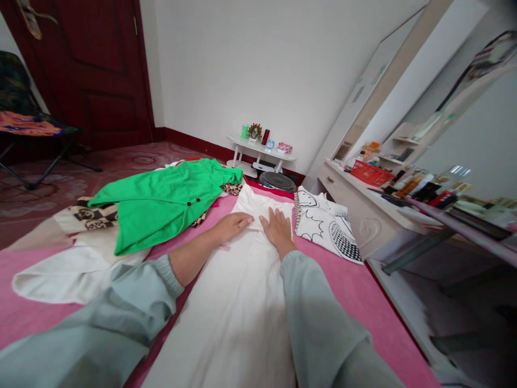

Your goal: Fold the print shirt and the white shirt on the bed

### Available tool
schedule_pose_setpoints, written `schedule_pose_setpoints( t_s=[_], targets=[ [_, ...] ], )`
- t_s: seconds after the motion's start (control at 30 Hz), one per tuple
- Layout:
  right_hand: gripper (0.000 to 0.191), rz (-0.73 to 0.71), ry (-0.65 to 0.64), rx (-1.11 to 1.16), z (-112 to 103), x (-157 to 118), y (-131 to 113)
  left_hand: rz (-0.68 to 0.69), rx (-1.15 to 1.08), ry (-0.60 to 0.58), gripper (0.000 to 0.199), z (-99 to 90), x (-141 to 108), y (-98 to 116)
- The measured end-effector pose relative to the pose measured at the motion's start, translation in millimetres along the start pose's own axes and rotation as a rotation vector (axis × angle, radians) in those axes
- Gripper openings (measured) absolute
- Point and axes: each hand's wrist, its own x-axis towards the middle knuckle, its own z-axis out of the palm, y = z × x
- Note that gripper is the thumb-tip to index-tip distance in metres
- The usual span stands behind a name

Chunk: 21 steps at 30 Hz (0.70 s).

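Observation:
A long white garment [242,302] lies stretched over the pink bed cover, its far end partly folded over. My left hand [232,226] rests on the garment's left edge near that fold, fingers stretched out and close together. Flat on the fold's right side is my right hand [278,229], with its fingers spread. Neither hand grips the cloth. To the left lies a green garment [165,194] with dark buttons, on top of other clothes. A folded white garment with black line drawings [327,223] sits to the right of my right hand.
The pink bed cover [359,312] runs beneath the clothes. At right stands a dressing table [355,205] with a red basket [371,172] and bottles. A small white table [262,148] is by the far wall. A folding chair [32,129] stands near the dark red door [92,70].

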Motion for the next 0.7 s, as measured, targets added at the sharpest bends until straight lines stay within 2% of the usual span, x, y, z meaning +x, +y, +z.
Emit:
schedule_pose_setpoints(
  t_s=[0.17, 0.33, 0.5, 0.6, 0.7],
  targets=[
    [0.074, -0.026, -0.023, 0.036, -8.4, -35.4, 8.5, -0.07, -0.033, 0.058, 0.07, -1.7, -18.1, 2.7],
    [0.072, -0.145, -0.067, 0.06, -23.6, -98.4, 26.6, -0.021, -0.071, -0.006, 0.066, -19.8, -75.4, 14.6],
    [0.057, -0.355, -0.106, 0.118, -41.9, -176.6, 48.7, 0.082, -0.04, -0.156, 0.039, -51.4, -146.6, 33.8],
    [0.047, -0.513, -0.103, 0.2, -58.0, -223.5, 60.8, 0.09, -0.043, -0.309, 0.036, -74.2, -183.9, 54.6],
    [0.048, -0.698, -0.138, 0.233, -78.7, -263.9, 66.9, 0.104, -0.027, -0.464, 0.034, -94.8, -214.6, 79.3]
  ],
)
